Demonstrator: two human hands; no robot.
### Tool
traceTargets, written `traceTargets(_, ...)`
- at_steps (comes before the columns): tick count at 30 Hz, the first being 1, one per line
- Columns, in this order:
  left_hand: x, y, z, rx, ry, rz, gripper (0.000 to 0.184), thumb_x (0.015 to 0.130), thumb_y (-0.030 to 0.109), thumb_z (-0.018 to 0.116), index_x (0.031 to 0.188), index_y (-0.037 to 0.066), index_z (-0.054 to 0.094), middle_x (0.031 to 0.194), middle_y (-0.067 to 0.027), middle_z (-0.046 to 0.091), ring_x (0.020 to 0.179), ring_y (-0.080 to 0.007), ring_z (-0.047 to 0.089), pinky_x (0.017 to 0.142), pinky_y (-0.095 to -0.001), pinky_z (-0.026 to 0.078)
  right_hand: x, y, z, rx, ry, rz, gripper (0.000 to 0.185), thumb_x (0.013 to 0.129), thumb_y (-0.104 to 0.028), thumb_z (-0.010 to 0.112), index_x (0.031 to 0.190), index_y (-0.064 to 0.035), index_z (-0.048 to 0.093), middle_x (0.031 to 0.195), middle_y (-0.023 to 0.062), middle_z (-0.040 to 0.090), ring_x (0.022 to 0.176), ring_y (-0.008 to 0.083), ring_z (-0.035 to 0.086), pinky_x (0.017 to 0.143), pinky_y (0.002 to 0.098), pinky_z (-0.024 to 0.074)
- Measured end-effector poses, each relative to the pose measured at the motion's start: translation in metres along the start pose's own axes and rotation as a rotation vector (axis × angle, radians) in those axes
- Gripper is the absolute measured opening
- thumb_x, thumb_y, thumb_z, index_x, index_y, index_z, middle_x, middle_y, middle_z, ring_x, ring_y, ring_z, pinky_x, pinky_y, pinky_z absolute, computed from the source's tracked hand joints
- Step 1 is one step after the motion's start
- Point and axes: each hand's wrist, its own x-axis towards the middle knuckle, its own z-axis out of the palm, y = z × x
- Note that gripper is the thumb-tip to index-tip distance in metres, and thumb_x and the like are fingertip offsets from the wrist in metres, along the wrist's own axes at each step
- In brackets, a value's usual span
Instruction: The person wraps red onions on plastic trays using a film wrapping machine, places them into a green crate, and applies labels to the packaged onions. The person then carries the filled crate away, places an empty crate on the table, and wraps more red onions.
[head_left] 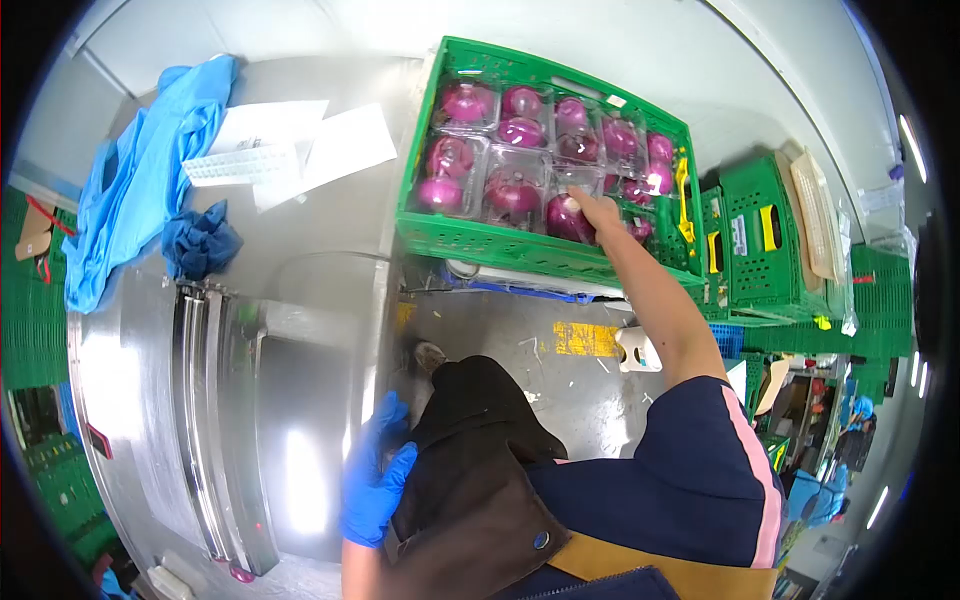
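My bare right hand [600,213] reaches into a green crate [500,243] with its fingers on a clear plastic pack of red onions [568,216] in the front row. The fingertips partly cover that pack. Around it, several similar packs of red onions [514,192] stand in rows inside the crate. My left hand [375,485], in a blue glove, is low beside the steel worktop's edge. Its thumb and fingers are apart, and nothing shows in them.
On the steel worktop [300,235] lie a blue plastic garment [160,160], a crumpled blue cloth [200,240] and white papers [350,150]. More green crates [765,240] stand on the right. A white step stool [638,350] is on the floor, and a person in blue [815,495] is far right.
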Motion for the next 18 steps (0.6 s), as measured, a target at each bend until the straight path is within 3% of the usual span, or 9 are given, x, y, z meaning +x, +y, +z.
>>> traceTargets(2,-0.004,-0.008,-0.005,-0.022,-0.035,-0.017,0.049,0.085,0.005,0.062,0.132,0.000,0.048,0.134,-0.0135,0.052,0.119,-0.0233,0.052,0.102,-0.0359,0.040,0.047,0.026,0.005,0.191,-0.242,0.078,0.098,0.071,-0.057,0.071,0.135,0.0109,0.039,0.133,0.0243,0.048,0.113,0.0329,0.055,0.093,0.0443,0.0447)
traceTargets(4,-0.011,-0.019,-0.008,-0.059,-0.032,0.011,0.047,0.088,0.007,0.062,0.132,0.002,0.048,0.135,-0.0146,0.052,0.125,-0.0257,0.050,0.105,-0.0372,0.040,0.091,0.061,0.002,0.360,-0.493,0.170,0.063,0.080,-0.049,0.068,0.120,-0.0017,0.057,0.112,0.0098,0.062,0.104,0.0243,0.060,0.092,0.0389,0.0466)
traceTargets(6,-0.019,-0.040,-0.012,0.115,-0.039,0.069,0.046,0.089,0.013,0.063,0.131,0.002,0.050,0.134,-0.0162,0.053,0.123,-0.0270,0.052,0.103,-0.0364,0.042,-0.003,-0.005,-0.013,0.002,-0.650,-0.546,0.040,0.093,-0.035,0.053,0.116,-0.0041,0.059,0.103,0.0063,0.062,0.095,0.0201,0.060,0.086,0.0350,0.0479)
traceTargets(9,-0.046,-0.052,-0.025,0.091,0.170,0.244,0.049,0.092,0.032,0.059,0.132,0.004,0.050,0.126,-0.0158,0.058,0.116,-0.0282,0.057,0.099,-0.0378,0.045,0.029,-0.013,-0.026,-0.383,-0.384,-0.757,0.037,0.094,-0.032,0.050,0.115,-0.0037,0.059,0.100,0.0063,0.062,0.092,0.0194,0.059,0.084,0.0340,0.0480)
traceTargets(12,-0.097,-0.058,-0.067,-0.135,0.570,0.298,0.037,0.091,0.020,0.062,0.123,0.003,0.058,0.115,-0.0136,0.064,0.106,-0.0229,0.062,0.095,-0.0337,0.048,0.040,-0.043,-0.010,-0.547,0.153,-0.997,0.035,0.095,-0.029,0.047,0.114,-0.0033,0.060,0.097,0.0064,0.062,0.089,0.0186,0.059,0.081,0.0329,0.0482)
traceTargets(14,-0.149,-0.064,-0.103,-0.294,0.873,0.381,0.029,0.092,0.015,0.060,0.117,0.000,0.060,0.111,-0.0130,0.065,0.103,-0.0204,0.063,0.094,-0.0327,0.048,-0.022,-0.066,0.040,-0.451,0.208,-1.157,0.033,0.096,-0.027,0.044,0.113,-0.0031,0.060,0.095,0.0064,0.061,0.087,0.0181,0.058,0.079,0.0322,0.0483)
traceTargets(16,-0.213,-0.083,-0.135,-0.333,1.241,0.371,0.026,0.093,0.012,0.054,0.112,-0.003,0.061,0.107,-0.0127,0.066,0.101,-0.0192,0.063,0.092,-0.0331,0.048,-0.132,-0.068,0.126,-0.230,-0.279,-1.187,0.033,0.097,-0.025,0.042,0.112,-0.0028,0.060,0.093,0.0064,0.061,0.084,0.0176,0.058,0.077,0.0315,0.0484)
traceTargets(17,-0.246,-0.108,-0.146,-0.323,1.465,0.375,0.026,0.093,0.012,0.051,0.110,-0.004,0.062,0.105,-0.0126,0.067,0.099,-0.0191,0.063,0.090,-0.0334,0.049,-0.203,-0.060,0.180,0.276,-0.685,-0.895,0.033,0.098,-0.021,0.035,0.106,-0.0004,0.060,0.086,0.0071,0.060,0.077,0.0158,0.055,0.071,0.0282,0.0469)
traceTargets(18,-0.287,-0.129,-0.157,-0.164,1.682,0.218,0.031,0.094,0.015,0.045,0.112,-0.004,0.060,0.101,-0.0126,0.067,0.096,-0.0201,0.063,0.087,-0.0337,0.050,-0.315,-0.058,0.199,0.169,-0.925,-1.120,0.036,0.099,-0.023,0.034,0.101,0.0013,0.060,0.081,0.0077,0.060,0.068,0.0148,0.055,0.065,0.0255,0.0467)
